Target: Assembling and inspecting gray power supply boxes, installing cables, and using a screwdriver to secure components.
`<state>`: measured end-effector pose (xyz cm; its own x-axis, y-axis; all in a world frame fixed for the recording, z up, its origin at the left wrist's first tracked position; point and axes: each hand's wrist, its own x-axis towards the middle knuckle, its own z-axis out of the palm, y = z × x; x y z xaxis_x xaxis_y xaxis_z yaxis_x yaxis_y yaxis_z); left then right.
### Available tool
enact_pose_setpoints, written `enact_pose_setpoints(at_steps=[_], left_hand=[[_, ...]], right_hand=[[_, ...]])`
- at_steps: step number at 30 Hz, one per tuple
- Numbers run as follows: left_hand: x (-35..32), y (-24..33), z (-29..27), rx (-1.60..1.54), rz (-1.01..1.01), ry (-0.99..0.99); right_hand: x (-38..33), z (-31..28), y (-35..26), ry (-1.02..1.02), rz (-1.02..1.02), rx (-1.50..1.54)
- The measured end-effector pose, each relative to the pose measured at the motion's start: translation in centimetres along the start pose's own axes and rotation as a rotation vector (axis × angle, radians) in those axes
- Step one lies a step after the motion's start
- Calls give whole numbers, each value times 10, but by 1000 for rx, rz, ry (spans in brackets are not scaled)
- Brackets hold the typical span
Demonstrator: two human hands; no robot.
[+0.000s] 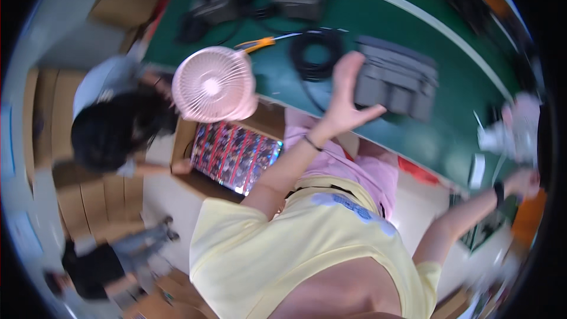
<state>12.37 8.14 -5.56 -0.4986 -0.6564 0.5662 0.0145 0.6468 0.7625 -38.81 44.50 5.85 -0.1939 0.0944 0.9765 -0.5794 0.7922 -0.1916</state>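
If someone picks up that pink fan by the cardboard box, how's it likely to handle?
The pink fan looks like thin plastic with an open grille, so it is probably light for its size and stiff. The fine grille ribs may flex or crack if squeezed. Its round head looks wide; whether it has a base is hidden, so it might tip easily.

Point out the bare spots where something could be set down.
Bare green surface lies between the black cable coil and the white stripe, and more lies below the grey tray. The pale table below the open box is bare too. It is crowded around the pink fan and the dark gear at top.
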Motion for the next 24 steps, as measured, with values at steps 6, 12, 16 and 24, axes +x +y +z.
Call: enact_pose_setpoints(at_steps=[6,12,16,24], left_hand=[[-4,5,0,-190,67,64],[-17,6,-7,-56,60,53],[-26,11,-7,9,103,73],[-42,19,-1,73,76,83]], right_hand=[[-70,8,-28,-857,-42,53],[-113,-29,-155,-953,146,404],[-130,-70,-244,-1087,388,734],[-148,-118,-320,-1189,895,1234]])
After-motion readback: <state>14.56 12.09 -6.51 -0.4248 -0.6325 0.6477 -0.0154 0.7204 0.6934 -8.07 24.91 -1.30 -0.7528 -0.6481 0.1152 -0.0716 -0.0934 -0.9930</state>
